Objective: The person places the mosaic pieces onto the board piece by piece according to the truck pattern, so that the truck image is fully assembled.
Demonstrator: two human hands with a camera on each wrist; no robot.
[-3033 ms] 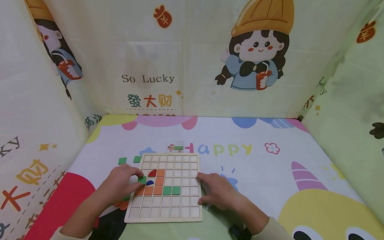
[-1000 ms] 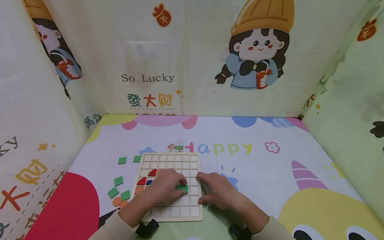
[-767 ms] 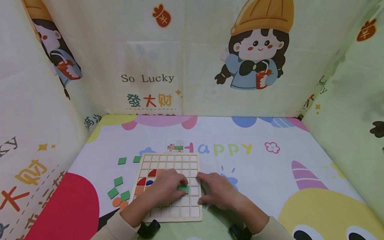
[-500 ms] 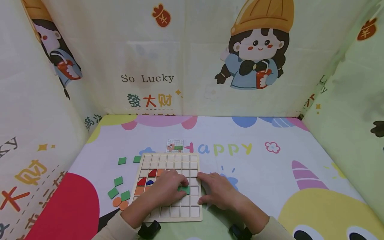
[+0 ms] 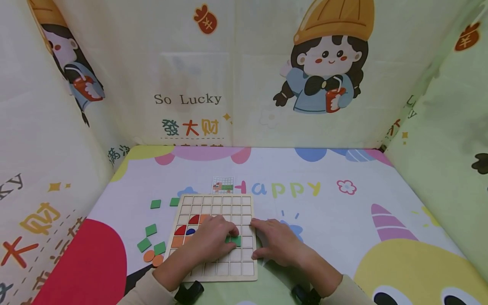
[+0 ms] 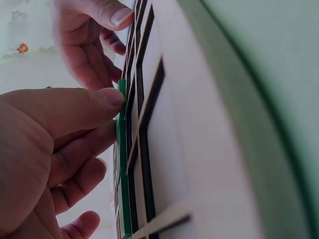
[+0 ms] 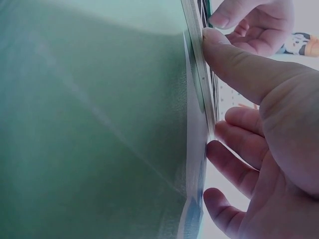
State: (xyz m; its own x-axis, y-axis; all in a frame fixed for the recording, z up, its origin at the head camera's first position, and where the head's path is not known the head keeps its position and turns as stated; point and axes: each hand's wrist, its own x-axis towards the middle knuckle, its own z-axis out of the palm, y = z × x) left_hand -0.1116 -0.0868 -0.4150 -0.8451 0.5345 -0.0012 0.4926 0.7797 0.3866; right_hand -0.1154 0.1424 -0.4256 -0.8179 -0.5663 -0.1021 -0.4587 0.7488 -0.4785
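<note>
The wooden grid board (image 5: 219, 279) lies in front of the person. My left hand (image 5: 211, 239) reaches over it, thumb and a fingertip pinching a green square tile (image 5: 237, 241) at the grid's fifth row; the left wrist view shows the thumb on that green tile (image 6: 121, 88). Beside it another green tile is partly covered by the hand. Red pieces (image 5: 181, 230), a blue piece (image 5: 190, 231) and orange squares (image 5: 177, 242) sit in cells to the left. My right hand (image 5: 279, 242) rests thumb and fingertips against the board's right edge, its fingers extended, as in the right wrist view (image 7: 279, 129).
Loose green tiles (image 5: 151, 229) lie left of the board, with orange round pieces (image 5: 148, 256) near its lower left corner. A small pattern card (image 5: 223, 185) lies just behind the board. Printed cloth walls (image 5: 251, 84) stand at the back and sides.
Since three seconds ago, my left hand has moved right across the board with a green tile, uncovering a red piece at the left. Over the last second both hands have stayed nearly still.
</note>
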